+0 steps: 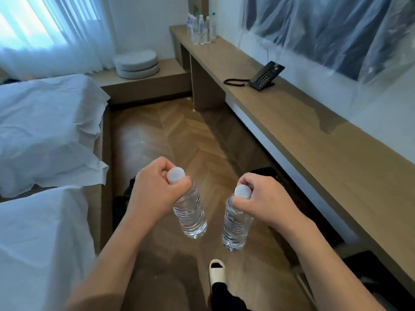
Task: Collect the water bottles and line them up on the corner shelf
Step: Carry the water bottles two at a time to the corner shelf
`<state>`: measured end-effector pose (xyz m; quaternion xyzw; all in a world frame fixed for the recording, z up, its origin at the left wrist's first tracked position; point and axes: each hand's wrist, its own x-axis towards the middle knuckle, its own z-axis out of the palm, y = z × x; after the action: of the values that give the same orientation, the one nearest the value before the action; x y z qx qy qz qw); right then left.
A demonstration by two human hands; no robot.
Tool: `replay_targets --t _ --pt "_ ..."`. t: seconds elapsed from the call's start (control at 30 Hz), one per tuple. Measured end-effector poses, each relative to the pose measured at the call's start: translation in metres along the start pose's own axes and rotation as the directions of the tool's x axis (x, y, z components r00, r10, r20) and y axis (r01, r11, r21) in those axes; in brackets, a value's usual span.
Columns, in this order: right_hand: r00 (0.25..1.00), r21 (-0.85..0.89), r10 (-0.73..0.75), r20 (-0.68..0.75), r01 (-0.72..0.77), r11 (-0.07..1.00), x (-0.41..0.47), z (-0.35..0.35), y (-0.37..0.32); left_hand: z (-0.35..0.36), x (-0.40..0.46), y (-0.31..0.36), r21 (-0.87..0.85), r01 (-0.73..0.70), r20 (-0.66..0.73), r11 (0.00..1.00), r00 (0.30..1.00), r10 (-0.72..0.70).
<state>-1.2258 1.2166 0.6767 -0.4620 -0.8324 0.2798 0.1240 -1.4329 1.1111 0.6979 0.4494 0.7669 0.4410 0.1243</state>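
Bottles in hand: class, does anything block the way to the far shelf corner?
Nothing visible does. The floor ahead lies open, and the shelf beside the standing bottles is bare; the phone sits nearer.

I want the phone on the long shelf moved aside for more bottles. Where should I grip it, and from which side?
Grip the black phone by its two long edges, coming from above on the room side. It sits tilted on a stand, keypad up, with the wall close behind. Its cord trails left along the wooden shelf, so lift gently. Both hands hold bottles now, so free one first.
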Motion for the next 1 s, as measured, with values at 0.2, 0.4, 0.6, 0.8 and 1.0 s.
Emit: replay_targets --t 0.2,0.4,0.6,0.8,1.0 --pt "0.999 0.004 -0.054 -0.002 0.054 0.999 0.175 -0.020 -0.037 -0.012 0.166 -0.010 0.062 -0.003 0.026 0.998 1.000 0.002" --pt "0.995 -0.003 -0.103 -0.011 0.103 0.995 0.337 -0.013 -0.076 -0.014 0.319 -0.058 -0.045 0.074 -0.018 0.996 0.997 -0.075" --pt "0.999 -0.027 -0.047 0.000 0.047 0.999 0.495 0.013 -0.109 -0.011 0.478 -0.117 -0.060 0.024 0.063 0.998 0.998 -0.020" --pt "0.996 -0.017 0.000 -0.094 -0.001 1.000 0.643 0.006 -0.150 -0.029 0.646 -0.133 0.017 -0.056 0.055 0.998 0.997 0.055" --pt "0.991 0.013 0.032 -0.129 -0.030 0.999 0.785 0.019 -0.160 -0.012 0.787 -0.172 0.017 -0.009 -0.003 1.000 1.000 0.009"
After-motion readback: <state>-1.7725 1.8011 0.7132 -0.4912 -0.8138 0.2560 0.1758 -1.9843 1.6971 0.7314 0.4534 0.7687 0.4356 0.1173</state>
